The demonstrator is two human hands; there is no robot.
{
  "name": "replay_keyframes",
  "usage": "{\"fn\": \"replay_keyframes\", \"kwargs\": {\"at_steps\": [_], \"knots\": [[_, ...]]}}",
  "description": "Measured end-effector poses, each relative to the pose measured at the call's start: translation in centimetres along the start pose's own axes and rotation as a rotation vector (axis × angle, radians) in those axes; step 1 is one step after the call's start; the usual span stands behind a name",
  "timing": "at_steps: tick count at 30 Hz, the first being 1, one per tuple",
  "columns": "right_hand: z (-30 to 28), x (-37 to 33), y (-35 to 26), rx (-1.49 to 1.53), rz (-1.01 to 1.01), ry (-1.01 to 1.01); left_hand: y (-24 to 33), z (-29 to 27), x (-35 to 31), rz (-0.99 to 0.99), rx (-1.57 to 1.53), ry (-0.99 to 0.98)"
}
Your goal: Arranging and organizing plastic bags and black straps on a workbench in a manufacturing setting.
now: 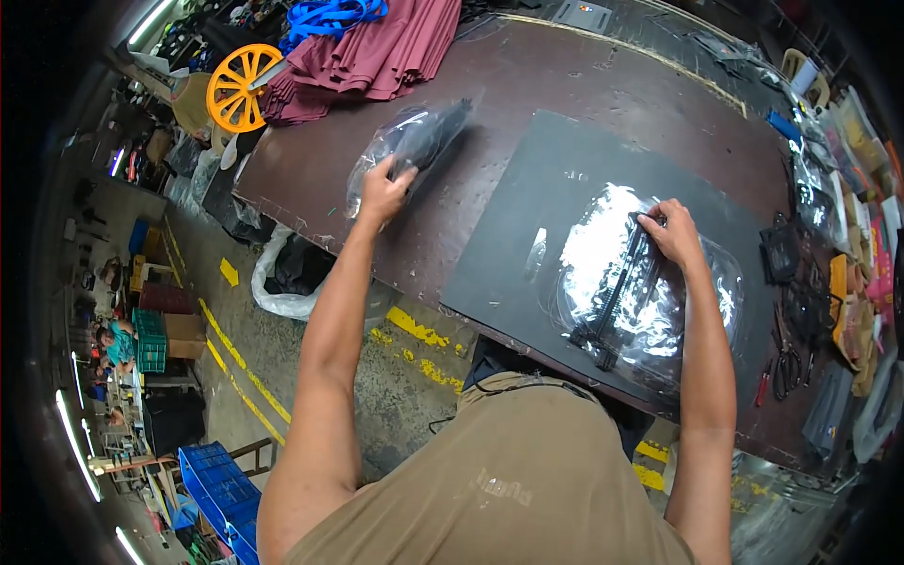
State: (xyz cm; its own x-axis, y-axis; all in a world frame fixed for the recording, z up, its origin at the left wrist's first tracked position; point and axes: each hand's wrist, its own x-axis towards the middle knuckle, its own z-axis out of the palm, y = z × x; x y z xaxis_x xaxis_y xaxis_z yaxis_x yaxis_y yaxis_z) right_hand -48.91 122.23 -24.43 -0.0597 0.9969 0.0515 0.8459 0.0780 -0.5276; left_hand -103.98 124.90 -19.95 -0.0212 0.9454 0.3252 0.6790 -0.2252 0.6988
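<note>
1. At the near edge of the bench (527,85), a dark grey mat (527,217) lies flat, its near side running along that edge.
2. On the mat's right half lies a pile of clear plastic bags (603,235), shiny with glare; a long black strip-like part (617,301) rests on or in the top one, running from the near edge toward the middle of the bench.
3. The right hand (673,235) lies on top of that pile at the far end of the black part, fingers curled down and pinching the plastic and the part's tip.
4. To the left of the mat, near the left edge of the bench, the left hand (384,193) is closed around the near end of a clear bag filled with black parts (414,141), which lies on the bare wood and points toward the far left corner.
5. Along the right edge, black pliers and other tools (791,348) lie beside packets in mixed colours (862,282).
6. At the far left corner sits folded maroon cloth (377,52), with blue straps (330,17) on it and an orange spoked wheel (240,87) just beyond the edge.
</note>
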Motion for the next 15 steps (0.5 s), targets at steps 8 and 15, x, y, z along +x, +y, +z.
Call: {"fn": "replay_keyframes", "kwargs": {"at_steps": [8,15], "knots": [[0.1,0.0,-0.2,-0.022,0.01,0.008,5.8,3.3,-2.9,-0.014,-0.238,-0.318],[-0.2,0.6,-0.4,-0.014,0.017,-0.012,7.8,11.1,-4.5,0.209,0.227,-0.378]]}}
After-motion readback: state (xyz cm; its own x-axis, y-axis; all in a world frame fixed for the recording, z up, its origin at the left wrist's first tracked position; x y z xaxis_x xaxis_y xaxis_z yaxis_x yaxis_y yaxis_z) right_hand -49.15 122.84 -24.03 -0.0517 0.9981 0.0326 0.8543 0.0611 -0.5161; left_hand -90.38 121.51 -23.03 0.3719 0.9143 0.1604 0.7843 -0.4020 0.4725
